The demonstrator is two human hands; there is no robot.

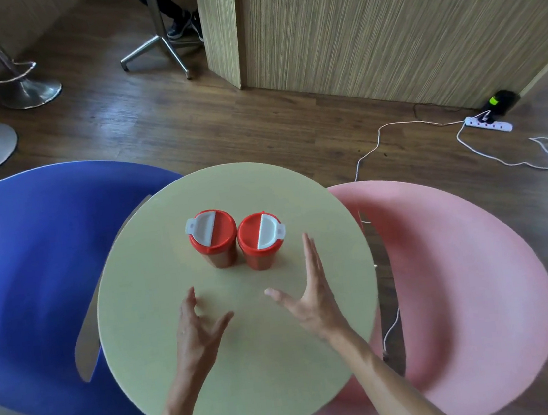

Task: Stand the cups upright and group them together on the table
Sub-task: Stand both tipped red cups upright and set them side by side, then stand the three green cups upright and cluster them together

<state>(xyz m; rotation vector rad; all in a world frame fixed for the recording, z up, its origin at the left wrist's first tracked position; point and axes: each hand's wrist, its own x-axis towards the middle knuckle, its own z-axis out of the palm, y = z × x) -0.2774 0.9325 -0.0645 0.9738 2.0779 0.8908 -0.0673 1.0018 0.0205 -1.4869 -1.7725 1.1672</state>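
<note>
Head view: two red cups, left cup [213, 239] and right cup [260, 241], upright, side by side near centre of round table [151, 343]; left hand [196, 330] and right hand [308, 301] spread, fingers straight, holding nothing, near cups, not touching.

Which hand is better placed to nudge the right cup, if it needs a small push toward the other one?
Probably the right hand: open, its fingertips lie just beside the right cup. The left hand is farther back.
</note>
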